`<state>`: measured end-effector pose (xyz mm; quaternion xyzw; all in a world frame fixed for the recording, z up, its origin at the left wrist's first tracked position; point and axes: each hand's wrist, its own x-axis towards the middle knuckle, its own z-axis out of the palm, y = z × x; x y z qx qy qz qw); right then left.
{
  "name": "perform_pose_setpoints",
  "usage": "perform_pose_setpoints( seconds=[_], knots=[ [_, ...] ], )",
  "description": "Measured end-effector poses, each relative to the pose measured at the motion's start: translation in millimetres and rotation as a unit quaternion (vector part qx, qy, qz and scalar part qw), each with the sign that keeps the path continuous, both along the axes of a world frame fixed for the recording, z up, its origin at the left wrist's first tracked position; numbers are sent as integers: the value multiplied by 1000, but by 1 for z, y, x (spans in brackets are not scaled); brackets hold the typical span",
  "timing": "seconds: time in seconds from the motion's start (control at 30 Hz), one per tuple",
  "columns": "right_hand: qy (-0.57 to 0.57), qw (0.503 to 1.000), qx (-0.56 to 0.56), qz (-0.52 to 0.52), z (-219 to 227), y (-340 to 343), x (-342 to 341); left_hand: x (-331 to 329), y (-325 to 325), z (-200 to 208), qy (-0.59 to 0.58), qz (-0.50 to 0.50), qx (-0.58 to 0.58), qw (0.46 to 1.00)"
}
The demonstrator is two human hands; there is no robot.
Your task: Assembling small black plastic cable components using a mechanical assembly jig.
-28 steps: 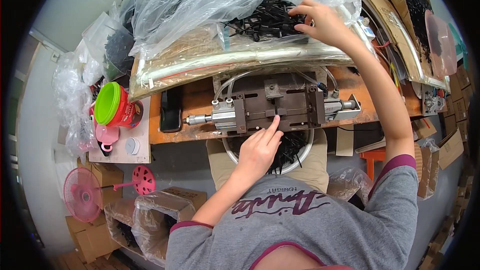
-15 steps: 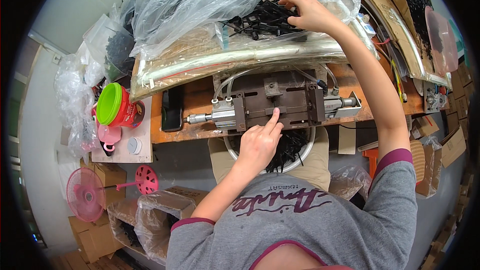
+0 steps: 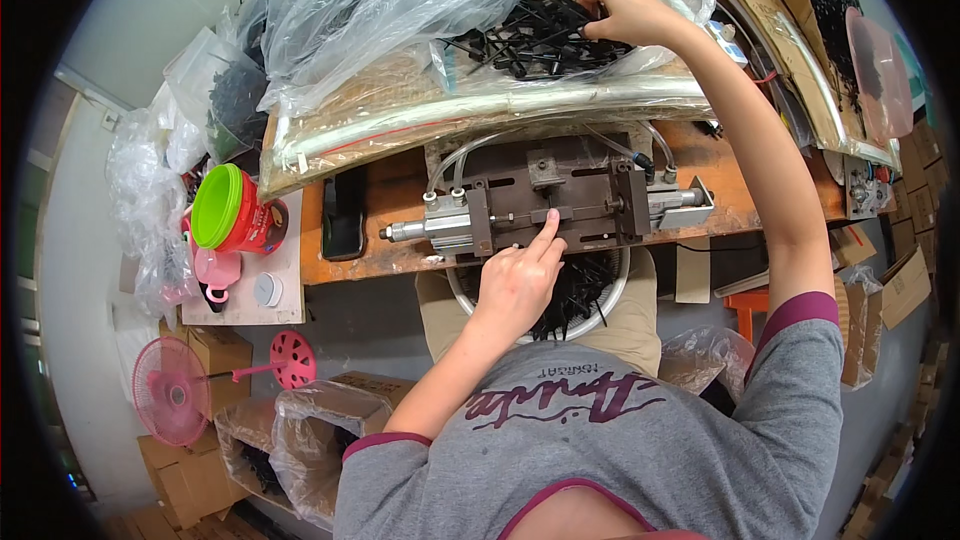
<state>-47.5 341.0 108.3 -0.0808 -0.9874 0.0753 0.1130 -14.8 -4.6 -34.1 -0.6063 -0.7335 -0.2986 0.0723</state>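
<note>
On the bench a dark metal fixture [image 3: 585, 195] lies between a left air cylinder [image 3: 445, 230] and a right air cylinder [image 3: 672, 206]. My left hand [image 3: 517, 285] rests at its front edge, index finger stretched onto a small dark block in the middle, the other fingers loosely bent, holding nothing visible. Farther back and right, my right hand [image 3: 630, 16] reaches into a pile of thin black plastic parts [image 3: 535, 40]. Its thumb and fingers close at the pile's right side around black parts; how many they grip is hidden.
Clear plastic sheeting [image 3: 400, 10] covers the left of the pile. A black phone [image 3: 344, 216] lies left of the fixture, near a red bucket with green rim [image 3: 222, 208]. Below the bench edge, a white basket [image 3: 610, 315] of black parts sits between my legs. A pink fan [image 3: 172, 390] stands lower left.
My right hand has shifted slightly right, and its fingers have closed in on the black parts. Both cylinders' outer ends have moved inward toward the fixture. My left hand stays nearly still.
</note>
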Motion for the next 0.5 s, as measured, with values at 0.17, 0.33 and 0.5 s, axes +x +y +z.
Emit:
perform_pose_setpoints(
  seconds=[0.17, 0.33, 0.5],
  knots=[
    [70, 996, -54, -23, 10, 20, 10, -1, -4, 9, -15, -19, -25, 999],
    [135, 966, -202, -92, 16, 7, 5, 3, -20, 21, -70, -49, -22, 996],
    [166, 921, -337, -102, 18, 24, 7, 11, -35, 23, -118, -105, -72, 985]
  ],
)
